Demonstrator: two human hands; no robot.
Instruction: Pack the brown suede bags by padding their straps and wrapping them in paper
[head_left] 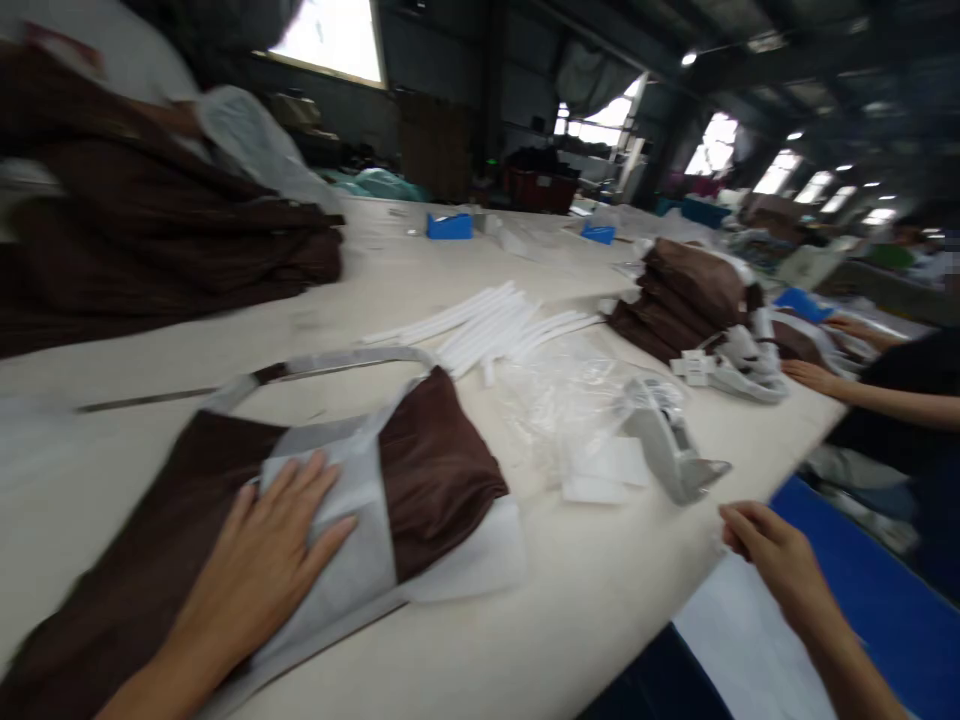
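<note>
Two bare hands work at the near side of a pale table (480, 660). The left hand (281, 535) lies spread, palm down and grasping nothing, on a white wrapping sheet (367, 505) around a brown bag (442, 470) at the lower left of the frame; its light pressure probably keeps the sheet flat and the soft bag steady. The right hand (776, 560), lower right, is off the bag, near the table edge, thumb and fingers drawn together; blur hides whether something thin is pinched there.

The bag lies on its side, its strap (337, 360) looped toward the upper left and mostly wrapped in pale material, likely against scuffs. What fills the bag cannot be seen.

Clear plastic bags (555, 395) in the centre look flat and unfilled. White paper squares (604, 470) and a grey tape dispenser (664, 450) sit beside them, perhaps for easy reach between the hands. White rods (480, 325) lie loosely bunched just above. Toward the top centre, a dark red bin (544, 192) bears a dark heap (536, 160), too blurred to identify.
</note>
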